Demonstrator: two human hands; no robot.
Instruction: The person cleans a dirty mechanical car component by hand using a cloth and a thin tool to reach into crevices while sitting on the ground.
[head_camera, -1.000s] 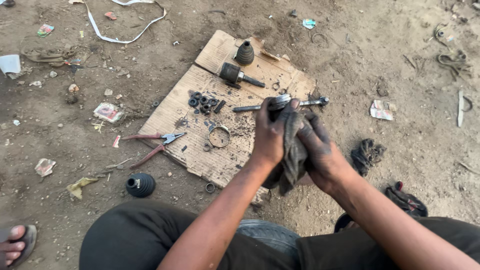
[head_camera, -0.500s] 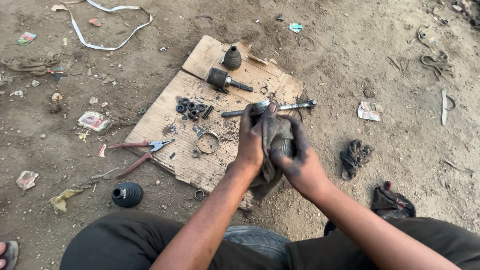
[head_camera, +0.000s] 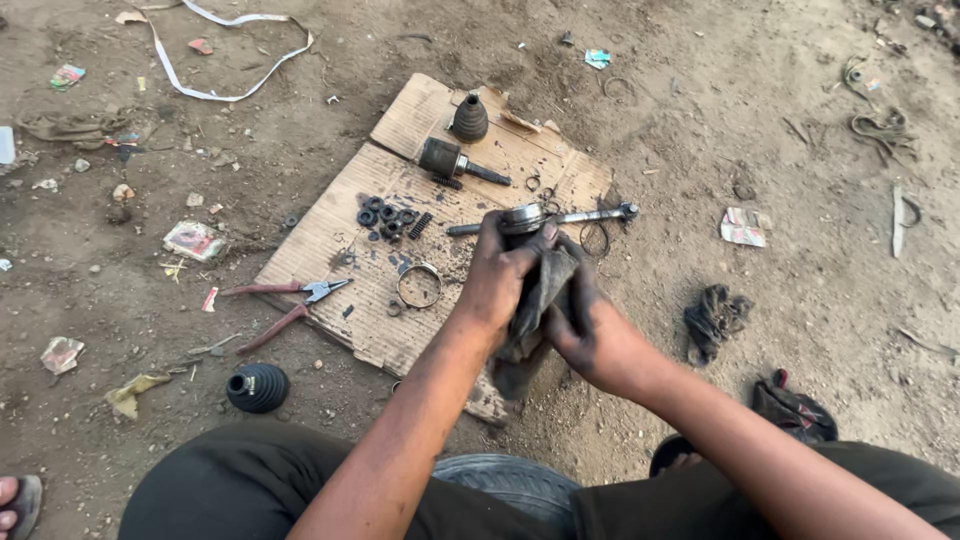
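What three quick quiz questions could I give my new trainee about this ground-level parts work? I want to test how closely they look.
1. True or false: both hands grip the dark rag.
2. Which tool lies at the near left edge of the cardboard sheet? A hammer, B red-handled pliers, C a saw.
3. Fill in: the black ribbed rubber boot on the dirt lies nearer the person's ____ hand.

Key
1. True: the left hand and the right hand both hold it, just below the metal shaft.
2. B, the red-handled pliers.
3. Left.
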